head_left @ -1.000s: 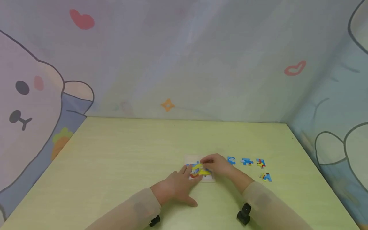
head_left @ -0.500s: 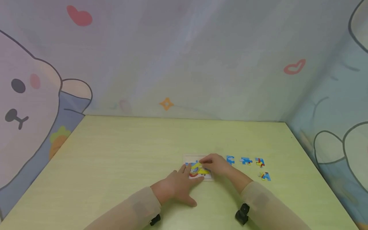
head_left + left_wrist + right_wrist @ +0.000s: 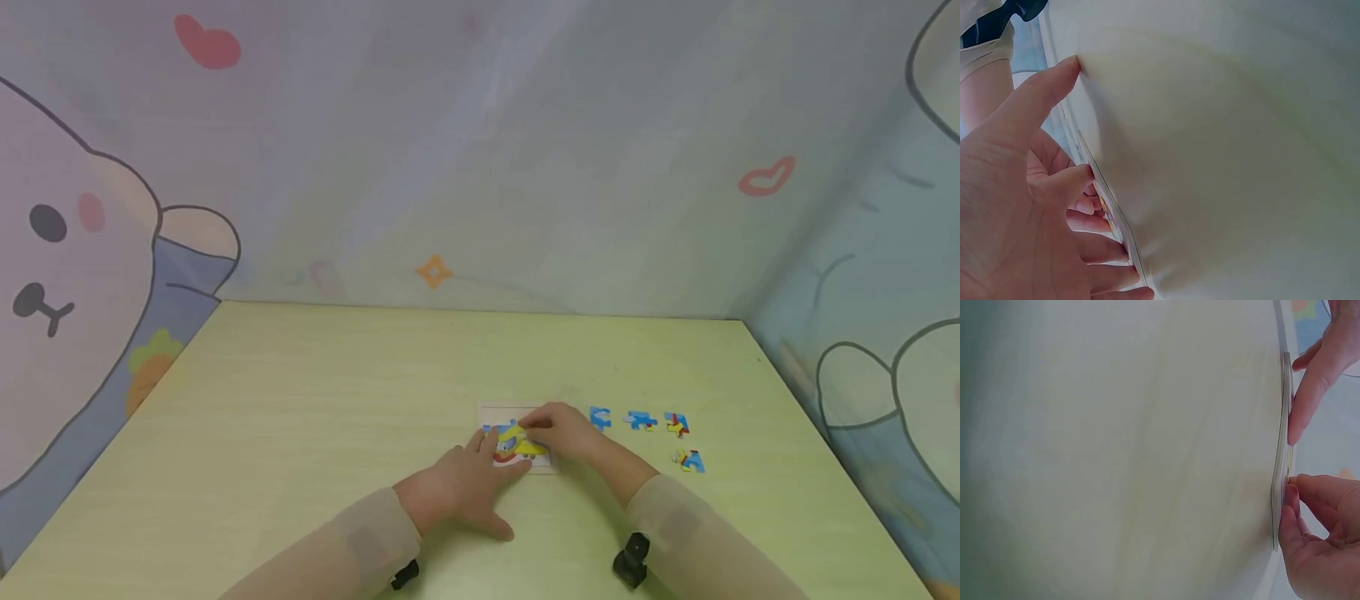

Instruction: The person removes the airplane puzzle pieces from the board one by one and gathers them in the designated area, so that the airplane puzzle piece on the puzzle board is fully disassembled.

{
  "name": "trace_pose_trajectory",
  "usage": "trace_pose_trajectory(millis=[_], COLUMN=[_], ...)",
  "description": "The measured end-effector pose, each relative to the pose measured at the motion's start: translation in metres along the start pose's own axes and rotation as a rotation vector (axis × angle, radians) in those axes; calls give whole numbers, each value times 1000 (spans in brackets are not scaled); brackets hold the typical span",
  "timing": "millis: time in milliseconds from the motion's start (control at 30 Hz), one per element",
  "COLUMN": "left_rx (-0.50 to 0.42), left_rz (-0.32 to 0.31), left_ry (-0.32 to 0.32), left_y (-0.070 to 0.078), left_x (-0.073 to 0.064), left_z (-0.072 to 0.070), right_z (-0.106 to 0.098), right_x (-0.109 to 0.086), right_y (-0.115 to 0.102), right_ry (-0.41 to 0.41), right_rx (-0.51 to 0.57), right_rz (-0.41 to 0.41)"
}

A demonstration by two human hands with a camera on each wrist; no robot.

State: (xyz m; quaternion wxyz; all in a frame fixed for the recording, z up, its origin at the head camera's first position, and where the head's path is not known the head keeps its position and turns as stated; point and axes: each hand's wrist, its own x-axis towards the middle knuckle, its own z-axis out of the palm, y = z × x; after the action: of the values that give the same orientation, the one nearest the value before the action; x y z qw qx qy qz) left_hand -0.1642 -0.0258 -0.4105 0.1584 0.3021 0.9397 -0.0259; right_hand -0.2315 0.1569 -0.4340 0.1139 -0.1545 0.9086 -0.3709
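Observation:
A small jigsaw puzzle board (image 3: 495,412) lies on the table, its pale frame around a partly visible picture in yellow, blue and red (image 3: 531,449). My left hand (image 3: 467,485) rests on its left and front part with fingers spread and straight, the thumb out over the table. Over the board's right side, my right hand (image 3: 566,432) has thumb and fingertips together on a puzzle piece, which the fingers mostly hide. The right wrist view shows these fingertips (image 3: 1291,495) right at the board's surface. In the left wrist view the board (image 3: 1124,228) appears edge-on under the left fingers.
Several loose puzzle pieces lie right of the board: a blue one (image 3: 600,417), a blue one with a little red (image 3: 641,420), a red and yellow one (image 3: 677,424), and a yellow and blue one (image 3: 691,460) nearer me. A printed cloth wall (image 3: 480,167) stands behind the table.
The whole head view has shifted slightly. Both hands stay in nearly the same place on the board, and the loose pieces have not moved.

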Motion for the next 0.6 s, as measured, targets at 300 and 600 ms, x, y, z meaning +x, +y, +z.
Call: trace_pose_trajectory(millis=[300,600], left_rx=[-2,-12], left_rz=[6,-2], left_ry=[1,-12], left_y=[-1,-1], left_x=[0,1], left_z=[-2,-1], right_z=[-2,-4], right_x=[0,3], right_y=[-1,-3], right_ry=[-4,7], right_rx=[29,49], right_rz=[22,42])
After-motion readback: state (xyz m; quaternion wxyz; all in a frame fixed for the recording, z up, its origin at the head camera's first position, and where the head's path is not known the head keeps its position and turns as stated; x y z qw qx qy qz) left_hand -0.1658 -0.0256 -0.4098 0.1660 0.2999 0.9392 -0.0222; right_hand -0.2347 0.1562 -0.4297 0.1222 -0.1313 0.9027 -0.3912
